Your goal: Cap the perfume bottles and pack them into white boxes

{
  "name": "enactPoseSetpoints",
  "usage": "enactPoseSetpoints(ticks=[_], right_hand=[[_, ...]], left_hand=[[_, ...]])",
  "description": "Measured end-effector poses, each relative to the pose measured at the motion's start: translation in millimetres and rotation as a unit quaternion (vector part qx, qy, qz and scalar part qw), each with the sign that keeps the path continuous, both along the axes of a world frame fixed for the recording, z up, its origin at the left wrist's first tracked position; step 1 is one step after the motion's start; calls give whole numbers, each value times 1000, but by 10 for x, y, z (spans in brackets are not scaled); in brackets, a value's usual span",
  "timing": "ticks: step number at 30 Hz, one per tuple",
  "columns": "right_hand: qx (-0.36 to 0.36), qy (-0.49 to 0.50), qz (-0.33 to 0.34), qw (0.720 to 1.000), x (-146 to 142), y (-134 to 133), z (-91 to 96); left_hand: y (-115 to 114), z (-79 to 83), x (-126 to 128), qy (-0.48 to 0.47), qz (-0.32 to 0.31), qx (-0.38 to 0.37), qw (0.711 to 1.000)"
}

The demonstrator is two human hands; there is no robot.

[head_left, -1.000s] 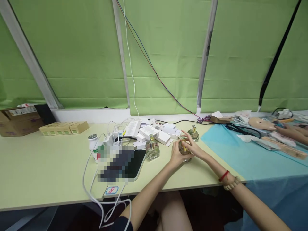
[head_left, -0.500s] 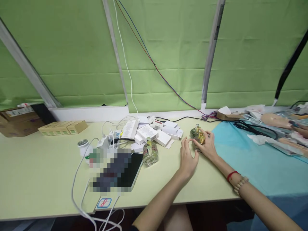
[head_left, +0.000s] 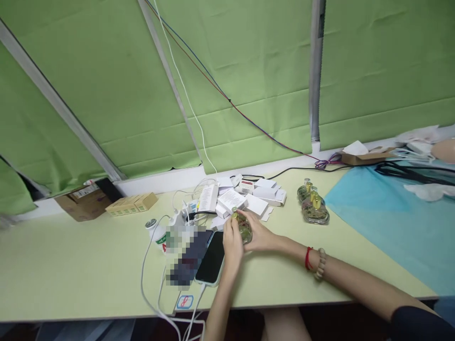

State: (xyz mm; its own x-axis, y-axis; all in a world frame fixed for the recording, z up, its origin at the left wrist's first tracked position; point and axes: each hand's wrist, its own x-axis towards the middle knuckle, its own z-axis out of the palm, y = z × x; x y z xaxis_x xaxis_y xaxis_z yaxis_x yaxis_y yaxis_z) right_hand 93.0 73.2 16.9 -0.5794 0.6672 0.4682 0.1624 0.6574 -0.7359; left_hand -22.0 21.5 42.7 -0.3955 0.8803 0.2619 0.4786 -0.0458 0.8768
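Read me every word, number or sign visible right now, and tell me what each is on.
"8": in red, on the blue-bordered sticker by the near edge of the table.
White bottle: green-and-red label, partly pixelated, unreadable.
White boxes: fine print, too small to read.
Cardboard box and tan cartons: markings too blurred to read.
Glass perfume bottles: no readable text.

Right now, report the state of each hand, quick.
Left hand: fingers against the left side of a glass bottle; firm grip cannot be told.
Right hand: curved around its right side; firm grip cannot be told.
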Motion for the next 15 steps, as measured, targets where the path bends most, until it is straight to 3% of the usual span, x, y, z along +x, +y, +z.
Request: enactPoseSetpoints(ticks=[5, 9, 15], right_hand=[[-8, -9, -74, 997, 126, -136, -56], [-35, -64, -152, 986, 508, -351, -38], [2, -93, -256, 962, 1307, -650, -132]], left_hand=[[-75, -151, 238, 48, 4, 16, 999], [-165, -188, 572, 24, -63, 20, 998], [-286, -183, 1265, 10, -200, -9, 980]])
